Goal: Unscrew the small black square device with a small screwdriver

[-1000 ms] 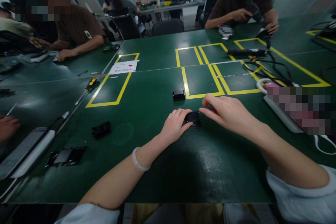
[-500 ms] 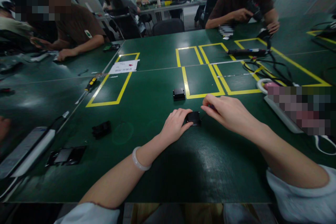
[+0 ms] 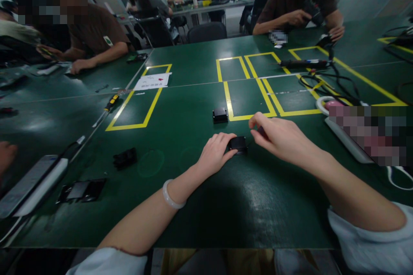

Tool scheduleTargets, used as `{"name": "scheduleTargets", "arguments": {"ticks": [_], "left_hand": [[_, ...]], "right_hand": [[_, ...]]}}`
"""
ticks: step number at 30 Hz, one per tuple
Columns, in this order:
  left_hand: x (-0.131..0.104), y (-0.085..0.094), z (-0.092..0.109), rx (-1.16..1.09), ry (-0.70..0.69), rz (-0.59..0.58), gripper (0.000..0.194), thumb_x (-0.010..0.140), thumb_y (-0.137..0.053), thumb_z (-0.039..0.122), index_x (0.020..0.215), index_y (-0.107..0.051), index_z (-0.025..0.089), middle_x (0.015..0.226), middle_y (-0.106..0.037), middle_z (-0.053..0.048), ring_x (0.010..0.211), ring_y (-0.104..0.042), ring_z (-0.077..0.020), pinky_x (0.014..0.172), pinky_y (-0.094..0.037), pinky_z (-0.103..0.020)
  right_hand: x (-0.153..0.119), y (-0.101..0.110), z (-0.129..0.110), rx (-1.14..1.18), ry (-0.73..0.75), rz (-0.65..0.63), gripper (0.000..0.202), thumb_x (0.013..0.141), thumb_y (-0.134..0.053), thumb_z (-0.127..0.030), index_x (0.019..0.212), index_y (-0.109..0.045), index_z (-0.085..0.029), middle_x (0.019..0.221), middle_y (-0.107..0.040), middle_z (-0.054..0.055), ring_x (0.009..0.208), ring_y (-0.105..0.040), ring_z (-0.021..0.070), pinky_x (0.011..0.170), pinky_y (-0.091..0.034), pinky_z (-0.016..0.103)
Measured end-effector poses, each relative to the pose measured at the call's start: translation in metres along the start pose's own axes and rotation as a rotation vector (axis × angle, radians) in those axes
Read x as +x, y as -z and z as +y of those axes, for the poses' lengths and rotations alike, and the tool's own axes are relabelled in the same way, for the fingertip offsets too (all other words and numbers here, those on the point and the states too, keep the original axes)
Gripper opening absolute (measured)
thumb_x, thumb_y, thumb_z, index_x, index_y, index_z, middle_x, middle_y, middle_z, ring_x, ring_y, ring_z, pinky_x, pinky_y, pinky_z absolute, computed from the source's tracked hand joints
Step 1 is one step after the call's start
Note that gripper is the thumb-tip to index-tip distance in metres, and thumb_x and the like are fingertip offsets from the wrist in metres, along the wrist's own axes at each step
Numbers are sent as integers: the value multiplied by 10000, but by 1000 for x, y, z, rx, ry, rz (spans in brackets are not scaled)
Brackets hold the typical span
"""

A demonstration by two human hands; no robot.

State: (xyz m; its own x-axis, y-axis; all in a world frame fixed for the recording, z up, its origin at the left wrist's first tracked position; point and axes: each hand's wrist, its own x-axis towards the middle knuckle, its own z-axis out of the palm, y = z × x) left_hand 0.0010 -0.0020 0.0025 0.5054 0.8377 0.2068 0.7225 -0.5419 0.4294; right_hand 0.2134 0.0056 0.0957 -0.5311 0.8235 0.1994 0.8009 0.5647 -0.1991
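Right hand [image 3: 280,134], right of the frame's centre: we are seeing it pinching narrowly. Left hand [image 3: 215,153], centre: we are seeing it gripping a black block [image 3: 238,144] by its left end. Black block, just right of centre: we are judging it light, stiff, smooth, best held by its ends; it is lying at the left fingertips, near the right hand. Dark item [image 3: 261,129], seemingly in the right pinch: we are finding it too small to identify.
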Motion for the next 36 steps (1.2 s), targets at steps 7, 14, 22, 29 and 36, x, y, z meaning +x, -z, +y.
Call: {"name": "scheduleTargets", "arguments": {"ticks": [7, 14, 22, 29, 36], "left_hand": [[0, -1, 0, -7, 3, 5, 361, 931, -507, 375, 1253, -461, 218, 1165, -561, -80, 1049, -518, -239, 911, -431, -396], [0, 1, -1, -16, -4, -3, 354, 927, -518, 367, 1244, -466, 219, 1162, -564, -77, 1055, -515, -241, 917, -427, -392], [0, 1, -2, -27, -1, -1, 368, 926, -518, 378, 1255, -465, 223, 1159, -566, -73, 1056, -522, -240, 913, -428, -389], [0, 1, -2, -41, 2, 10, 368, 929, -516, 386, 1254, -469, 221, 1168, -573, -68, 1059, -519, -237, 901, -423, -376], [0, 0, -3, -50, 7, 12, 378, 927, -521, 389, 1264, -473, 225, 1179, -572, -62, 1077, -509, -237, 910, -416, -372]], "right_hand": [[0, 0, 1, -6, 11, 6, 186, 927, -404, -368, 942, -488, -203, 719, -627, 14, 621, -563, 162, 565, -310, 262], [0, 1, 0, 15, -29, -10, 177, 887, -408, -273, 1034, -466, -193, 723, -623, 8, 622, -567, 162, 567, -314, 261], [0, 3, -2, 21, -50, -22, 178, 883, -403, -276, 1028, -464, -194, 712, -608, 3, 625, -565, 165, 574, -316, 262], [1, 1, -1, 5, -56, -28, 179, 931, -382, -337, 999, -472, -198, 704, -615, 7, 611, -564, 169, 554, -293, 260], [1, -1, 1, 7, -51, -41, 158, 934, -387, -321, 1002, -463, -200, 710, -611, 3, 611, -568, 167, 548, -283, 258]]}}
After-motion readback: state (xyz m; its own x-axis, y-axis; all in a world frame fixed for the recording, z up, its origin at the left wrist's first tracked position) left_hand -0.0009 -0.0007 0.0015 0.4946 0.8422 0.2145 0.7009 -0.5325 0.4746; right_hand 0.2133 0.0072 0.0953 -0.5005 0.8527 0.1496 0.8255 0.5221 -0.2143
